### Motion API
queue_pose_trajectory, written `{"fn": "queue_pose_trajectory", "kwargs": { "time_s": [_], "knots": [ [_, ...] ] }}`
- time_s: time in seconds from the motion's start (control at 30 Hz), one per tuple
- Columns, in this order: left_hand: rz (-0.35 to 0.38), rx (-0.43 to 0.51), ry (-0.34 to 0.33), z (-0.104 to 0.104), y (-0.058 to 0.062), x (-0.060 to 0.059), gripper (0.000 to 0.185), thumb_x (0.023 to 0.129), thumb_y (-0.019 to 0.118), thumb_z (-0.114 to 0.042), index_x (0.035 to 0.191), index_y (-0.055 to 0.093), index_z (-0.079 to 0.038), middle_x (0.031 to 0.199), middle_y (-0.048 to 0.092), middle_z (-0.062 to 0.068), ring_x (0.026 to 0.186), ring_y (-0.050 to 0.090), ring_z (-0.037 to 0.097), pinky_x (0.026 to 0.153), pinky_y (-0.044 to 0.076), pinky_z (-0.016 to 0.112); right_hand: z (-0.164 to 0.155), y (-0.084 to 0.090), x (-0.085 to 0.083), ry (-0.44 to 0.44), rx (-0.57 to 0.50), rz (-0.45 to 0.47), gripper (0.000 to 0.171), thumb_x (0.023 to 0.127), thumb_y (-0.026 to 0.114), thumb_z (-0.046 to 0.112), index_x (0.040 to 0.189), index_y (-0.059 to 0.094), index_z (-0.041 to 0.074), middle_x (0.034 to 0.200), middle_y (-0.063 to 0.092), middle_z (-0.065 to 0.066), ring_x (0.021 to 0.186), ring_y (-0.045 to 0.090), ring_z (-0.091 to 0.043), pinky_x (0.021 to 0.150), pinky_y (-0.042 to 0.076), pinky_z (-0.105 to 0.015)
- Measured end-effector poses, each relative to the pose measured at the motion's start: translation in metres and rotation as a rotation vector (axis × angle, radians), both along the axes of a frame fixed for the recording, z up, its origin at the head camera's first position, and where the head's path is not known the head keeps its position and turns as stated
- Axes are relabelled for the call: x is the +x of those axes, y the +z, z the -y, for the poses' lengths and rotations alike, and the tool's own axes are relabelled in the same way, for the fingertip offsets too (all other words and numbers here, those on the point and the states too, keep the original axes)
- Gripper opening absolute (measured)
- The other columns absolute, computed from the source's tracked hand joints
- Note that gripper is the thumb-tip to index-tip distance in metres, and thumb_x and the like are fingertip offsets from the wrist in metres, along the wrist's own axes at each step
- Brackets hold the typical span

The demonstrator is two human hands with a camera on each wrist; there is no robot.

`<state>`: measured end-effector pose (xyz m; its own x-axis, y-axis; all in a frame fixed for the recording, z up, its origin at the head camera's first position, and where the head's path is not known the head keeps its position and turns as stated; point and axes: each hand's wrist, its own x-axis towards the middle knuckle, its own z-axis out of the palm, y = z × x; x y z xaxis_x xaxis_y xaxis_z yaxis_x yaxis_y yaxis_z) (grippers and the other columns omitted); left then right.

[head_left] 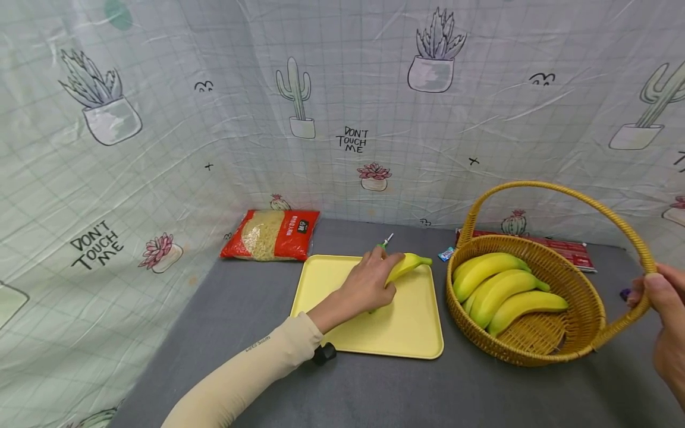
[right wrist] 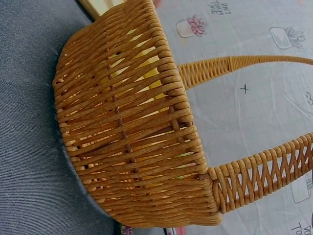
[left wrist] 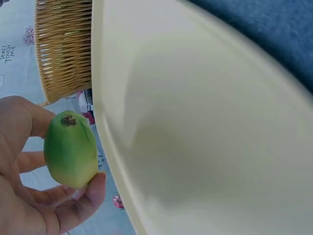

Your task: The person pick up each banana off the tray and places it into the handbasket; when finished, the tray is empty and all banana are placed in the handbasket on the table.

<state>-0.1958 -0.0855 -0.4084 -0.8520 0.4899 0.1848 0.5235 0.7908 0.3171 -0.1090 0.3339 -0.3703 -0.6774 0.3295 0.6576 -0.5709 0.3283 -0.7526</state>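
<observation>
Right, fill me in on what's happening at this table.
A person's left hand grips a banana over the yellow tray. The right hand holds the handle of the wicker basket, which stands on the grey table right of the tray with three more bananas inside. A red packet of noodles lies at the back, against the cactus-print backdrop.
</observation>
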Motion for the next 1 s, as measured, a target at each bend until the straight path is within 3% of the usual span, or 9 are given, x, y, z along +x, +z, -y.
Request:
{"fn": "queue_pose_trajectory", "kwargs": {
  "time_s": [0.2, 0.53, 0.77, 1.0],
  "knots": [
    [-0.030, 0.009, -0.021, -0.003, 0.008, 0.002, 0.061, 0.091, 0.068, -0.006, 0.151, 0.058, -0.016, 0.123, 0.056, 0.013, 0.091, 0.050, 0.022, 0.070, 0.046, 0.032, 0.000, 0.001, 0.001, -0.045, 0.045, 0.044, 0.031, 0.108, 0.050, -0.006, 0.134, 0.067, -0.006, 0.094, 0.064, 0.007, 0.077, 0.053, -0.006, 0.077, 0.043, -0.008],
    [-0.010, 0.062, -0.065, -0.015, 0.028, 0.001, 0.060, 0.093, 0.068, -0.009, 0.152, 0.057, -0.017, 0.123, 0.056, 0.011, 0.096, 0.053, 0.022, 0.077, 0.046, 0.034, 0.001, 0.000, -0.001, 0.067, -0.055, -0.036, 0.029, 0.106, 0.053, -0.007, 0.130, 0.068, -0.010, 0.093, 0.067, 0.004, 0.076, 0.055, -0.007, 0.075, 0.044, -0.008],
    [-0.034, 0.058, -0.109, -0.026, 0.037, 0.002, 0.059, 0.095, 0.067, -0.011, 0.153, 0.056, -0.017, 0.120, 0.055, 0.007, 0.099, 0.051, 0.018, 0.075, 0.046, 0.031, 0.005, 0.003, 0.001, 0.026, -0.020, -0.069, 0.029, 0.106, 0.055, -0.006, 0.127, 0.061, -0.025, 0.090, 0.067, 0.003, 0.072, 0.053, -0.008, 0.073, 0.046, -0.011],
    [-0.032, 0.046, -0.148, -0.039, 0.050, 0.002, 0.059, 0.097, 0.066, -0.012, 0.154, 0.055, -0.018, 0.124, 0.055, 0.009, 0.097, 0.050, 0.019, 0.078, 0.043, 0.030, 0.001, 0.002, 0.001, 0.072, -0.077, -0.051, 0.028, 0.105, 0.053, -0.009, 0.130, 0.065, -0.017, 0.093, 0.068, 0.002, 0.076, 0.055, -0.008, 0.075, 0.046, -0.009]
  ]
}}
